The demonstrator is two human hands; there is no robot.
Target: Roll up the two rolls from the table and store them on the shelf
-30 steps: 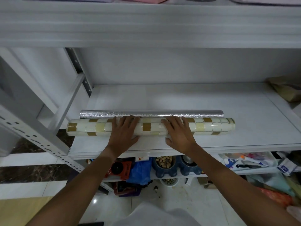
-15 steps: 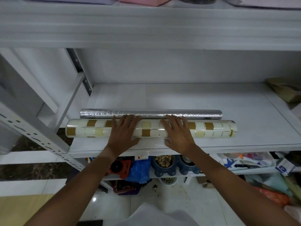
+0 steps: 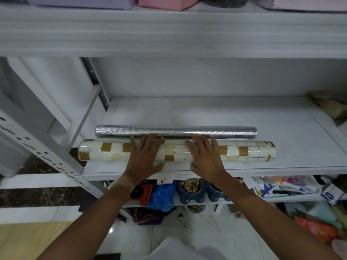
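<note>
Both rolls already lie on the white shelf (image 3: 206,113), so the step in hand seems to be the last one: to settle the second roll in its place. The silver roll (image 3: 176,131) lies farther in, parallel to the near edge. The checkered roll (image 3: 242,152), cream with brown squares, lies just in front of it, on the near side, and it looks to touch the silver one along its length, though the hands cover the middle part.

The left hand (image 3: 144,156) rests flat on the top of the checkered roll, a little left of the middle, with the fingers straight and spread, the tips reaching to the silver roll. The right hand (image 3: 204,156) lies in the same way, a little right of the middle. Neither hand closes around the roll; they only press on it from above, and the thumbs lie on the near side of the roll, at the shelf surface.

The left end of the checkered roll goes a little past the left edge of the shelf, next to the perforated metal post (image 3: 47,152).

In my judgement the task is almost finished. The next move calls for a light push away from the near edge, or only to lift both hands gently, so that the roll does not turn back toward the edge and drop. Under the shelf there is a lower one with a blue bag (image 3: 163,196) and bowls of nuts (image 3: 189,184).
</note>
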